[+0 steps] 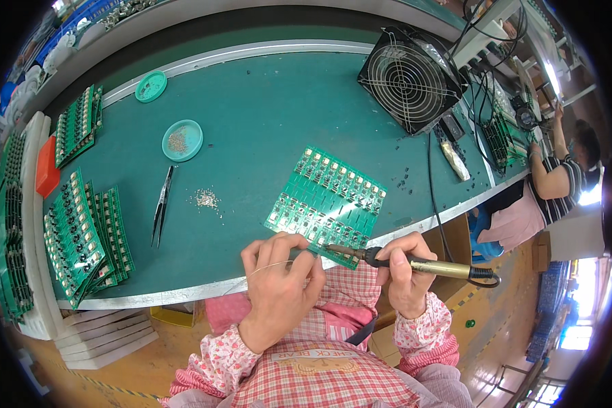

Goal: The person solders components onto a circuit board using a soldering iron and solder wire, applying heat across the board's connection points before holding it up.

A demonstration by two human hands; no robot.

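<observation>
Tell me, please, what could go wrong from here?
The left hand is close to the tip of the iron, so a slip might burn it. One corner of the board seems to overhang the bench, so a bump could shift it. The loose parts lie uncovered and might scatter.

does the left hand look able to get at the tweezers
Probably yes: bare green tabletop lies between the left hand and the tweezers, though that hand's grip holds a thin wire.

Green board (328,205), red-checked apron (319,389)
</observation>
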